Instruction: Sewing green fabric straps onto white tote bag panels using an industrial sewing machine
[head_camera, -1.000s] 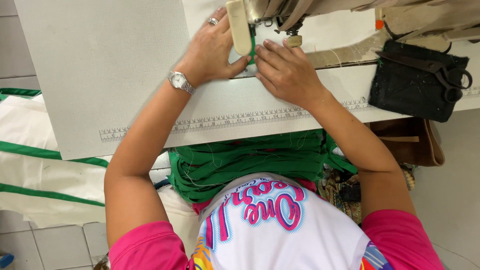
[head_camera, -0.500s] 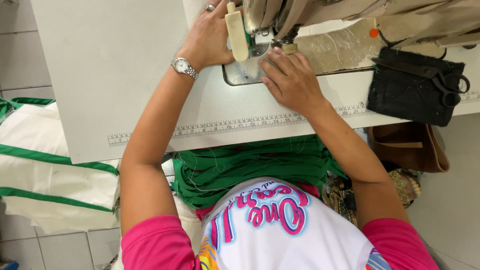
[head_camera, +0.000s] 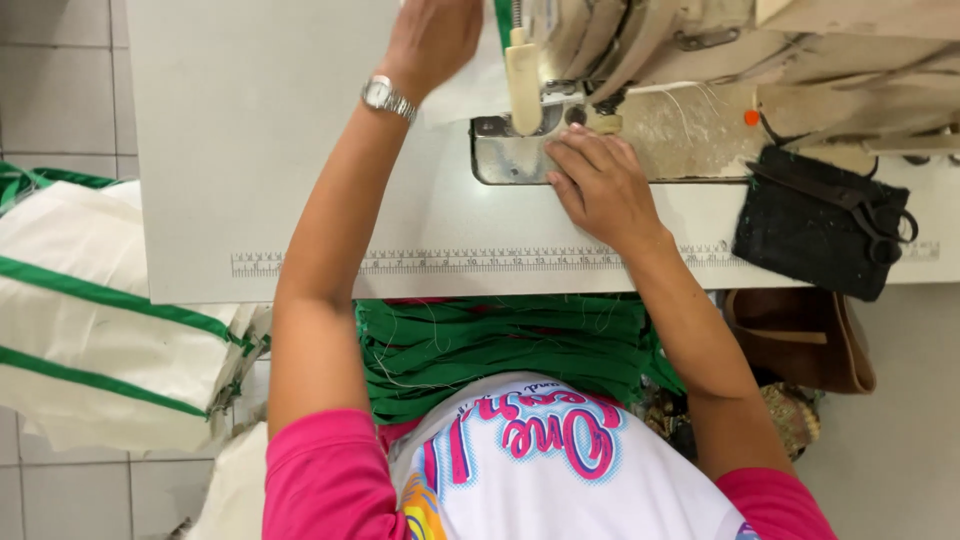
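My left hand (head_camera: 432, 38), with a metal wristwatch (head_camera: 387, 97), is raised at the far side of the white sewing table (head_camera: 250, 150). Its fingers are curled on a piece of white fabric (head_camera: 462, 92) that trails back toward the needle. My right hand (head_camera: 600, 185) lies flat, fingers together, with the fingertips on the metal needle plate (head_camera: 500, 160) just in front of the presser foot. The beige sewing machine (head_camera: 640, 40) rises behind it. The upper part of my left hand is cut off by the frame edge.
A black pouch with dark scissors on it (head_camera: 820, 225) lies at the table's right. A printed ruler strip (head_camera: 450, 262) runs along the front edge. Green fabric strips (head_camera: 500, 340) fill my lap. White pieces with green trim (head_camera: 100, 320) are stacked at the left, and a brown bag (head_camera: 800, 340) sits at the right.
My left hand has moved away from the presser foot toward the far side, drawing the white fabric with it. My right hand has stayed by the needle plate.
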